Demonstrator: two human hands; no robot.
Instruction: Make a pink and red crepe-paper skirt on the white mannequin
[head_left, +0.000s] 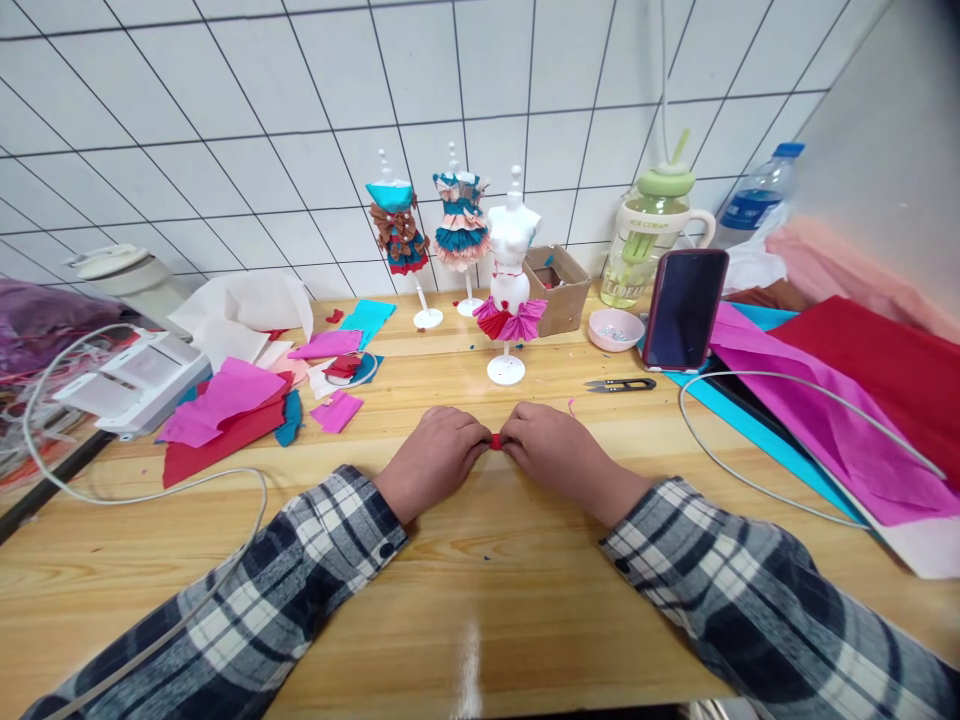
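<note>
Both hands meet at the middle of the wooden table [420, 600], pinching a small red piece of paper [496, 441] between them. My left hand [439, 455] grips its left end, my right hand [555, 455] its right end; most of the piece is hidden by the fingers. Just behind stands a white mini dress form [513, 235] with a pleated pink and red paper skirt [510, 319] around its hips. Thread snips [621, 385] lie on the table beyond my right hand.
Two dressed mini forms [397, 235] [461, 225] and a cardboard box [559, 290] stand behind. Paper scraps [225, 400] lie left. A pink bowl [615, 329], a propped phone [686, 310], a green-lidded jug [649, 235] and coloured sheets [847, 400] are right. A white cable [259, 500] crosses my left sleeve.
</note>
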